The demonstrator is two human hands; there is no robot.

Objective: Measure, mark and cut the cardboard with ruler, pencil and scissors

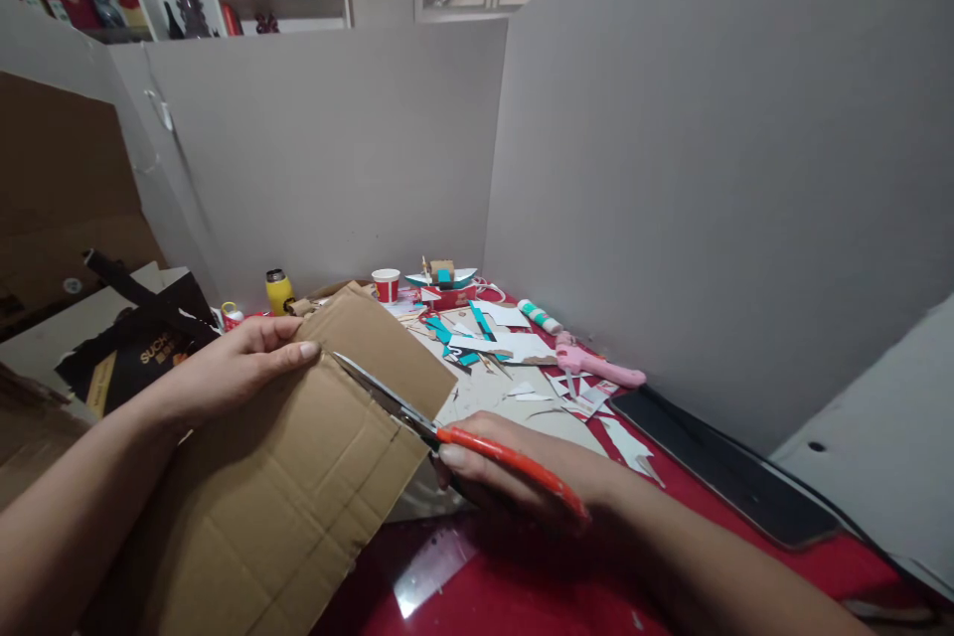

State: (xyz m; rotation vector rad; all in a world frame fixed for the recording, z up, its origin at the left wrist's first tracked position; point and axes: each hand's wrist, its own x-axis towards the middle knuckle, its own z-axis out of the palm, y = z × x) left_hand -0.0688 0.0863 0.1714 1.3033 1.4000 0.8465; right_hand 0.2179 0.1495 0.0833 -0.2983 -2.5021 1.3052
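A large sheet of brown cardboard (298, 487) with pencil lines and creases is tilted up in front of me. My left hand (253, 358) grips its upper left edge, thumb on top. In my right hand (514, 467) is a pair of scissors (514, 462) with red handles, fingers wrapped round them. The scissor blades lie along a cut in the cardboard, and their tips point toward my left thumb. Beyond the cut, a cardboard flap (388, 348) stands off at an angle. Part of my right hand's fingers is hidden behind the handles.
Paper scraps (507, 348) litter the red table (462, 586). A pink glue gun (596, 363), a striped roll (539, 316), a red-and-white paper cup (386, 285), a yellow bottle (279, 292) and a small cardboard model (443, 283) stand farther back. Grey partitions (335, 139) enclose the table.
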